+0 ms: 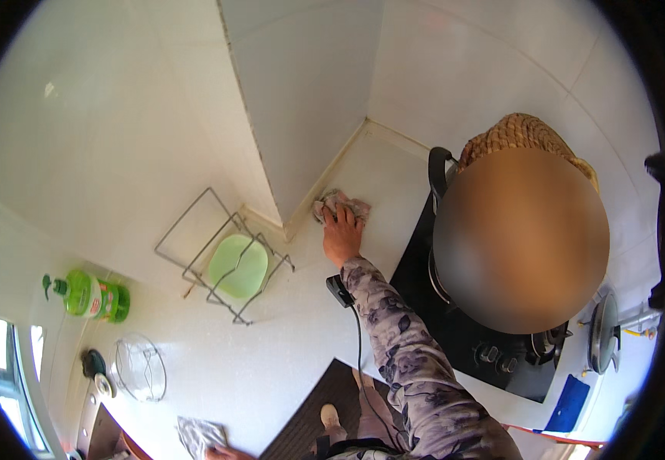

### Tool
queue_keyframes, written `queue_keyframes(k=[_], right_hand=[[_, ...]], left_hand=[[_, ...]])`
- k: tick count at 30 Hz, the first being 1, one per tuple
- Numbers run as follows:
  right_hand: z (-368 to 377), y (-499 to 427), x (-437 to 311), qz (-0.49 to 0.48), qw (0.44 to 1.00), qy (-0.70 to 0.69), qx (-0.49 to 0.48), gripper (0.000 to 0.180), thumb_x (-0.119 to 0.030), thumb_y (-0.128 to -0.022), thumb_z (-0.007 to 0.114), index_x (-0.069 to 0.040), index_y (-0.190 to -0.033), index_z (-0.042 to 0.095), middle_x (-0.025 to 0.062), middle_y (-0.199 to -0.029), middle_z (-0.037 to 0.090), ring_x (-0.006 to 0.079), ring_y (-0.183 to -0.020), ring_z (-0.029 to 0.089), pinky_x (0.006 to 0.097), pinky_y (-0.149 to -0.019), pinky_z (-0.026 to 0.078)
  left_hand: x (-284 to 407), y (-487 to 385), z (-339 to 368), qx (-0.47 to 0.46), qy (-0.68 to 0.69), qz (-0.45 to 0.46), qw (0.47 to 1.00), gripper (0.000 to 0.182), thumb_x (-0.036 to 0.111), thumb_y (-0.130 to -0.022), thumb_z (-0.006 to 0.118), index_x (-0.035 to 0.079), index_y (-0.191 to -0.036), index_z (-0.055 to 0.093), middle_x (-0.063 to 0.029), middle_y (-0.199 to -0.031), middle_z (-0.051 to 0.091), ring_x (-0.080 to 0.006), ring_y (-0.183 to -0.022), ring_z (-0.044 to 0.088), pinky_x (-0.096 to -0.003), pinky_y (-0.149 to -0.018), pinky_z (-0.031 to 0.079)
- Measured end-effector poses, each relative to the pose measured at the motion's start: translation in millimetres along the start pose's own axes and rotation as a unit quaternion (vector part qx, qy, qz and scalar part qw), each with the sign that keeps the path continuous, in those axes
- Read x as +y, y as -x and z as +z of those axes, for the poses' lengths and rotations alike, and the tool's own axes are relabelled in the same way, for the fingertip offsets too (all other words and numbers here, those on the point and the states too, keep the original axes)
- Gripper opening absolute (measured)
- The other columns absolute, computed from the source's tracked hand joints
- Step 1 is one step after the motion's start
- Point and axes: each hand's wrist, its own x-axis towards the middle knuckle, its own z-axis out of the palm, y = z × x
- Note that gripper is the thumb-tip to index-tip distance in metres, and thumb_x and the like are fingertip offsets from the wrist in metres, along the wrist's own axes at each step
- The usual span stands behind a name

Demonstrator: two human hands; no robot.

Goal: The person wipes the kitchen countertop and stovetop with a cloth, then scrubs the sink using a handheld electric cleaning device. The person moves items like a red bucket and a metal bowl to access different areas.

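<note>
My right hand [342, 234] presses down on a crumpled, patterned cloth [341, 206] on the white countertop [304, 322], close to the wall corner. Its floral sleeve reaches across the middle, with a black device and cable at the wrist. At the bottom edge, my left hand [226, 453] holds a grey-and-white cloth [200, 437] by one side; part of this hand is cut off by the picture's rim. To the left of my right hand, a metal wire rack [197, 269] stands over a light green plastic bowl [240, 266].
A black gas hob [459, 339] lies right of my arm, with a blurred round area and a woven brown item [519, 135] above. A green pump bottle [94, 296] and a clear glass bowl [138, 368] are at left. A pan lid [602, 333] stands far right.
</note>
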Motion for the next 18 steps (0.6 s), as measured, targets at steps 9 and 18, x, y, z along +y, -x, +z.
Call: queue_keyframes(k=[9,18], right_hand=[[-27,107,-19,-0.079,0.997,-0.024,-0.012,0.047,-0.017,-0.084,0.056,-0.017,-0.131,0.048,0.0108,-0.137,0.04,0.0305,-0.126,0.035,0.0507,-0.099,0.028],[-68,171,-39,-0.111,0.991,-0.042,-0.063,0.046,-0.017,-0.085,0.052,-0.019,-0.132,0.048,0.0099,-0.138,0.041,0.029,-0.125,0.037,0.0477,-0.099,0.029]], left_hand=[[52,8,-46,-0.037,0.048,-0.083,0.995,0.038,0.03,-0.094,0.043,-0.002,-0.112,0.052,-0.022,-0.108,0.052,-0.0403,-0.106,0.045,-0.0473,-0.094,0.033],[84,-4,-55,-0.021,0.077,-0.054,0.995,0.027,0.027,-0.091,0.048,0.004,-0.103,0.05,-0.0154,-0.095,0.051,-0.0358,-0.094,0.047,-0.0461,-0.081,0.037]])
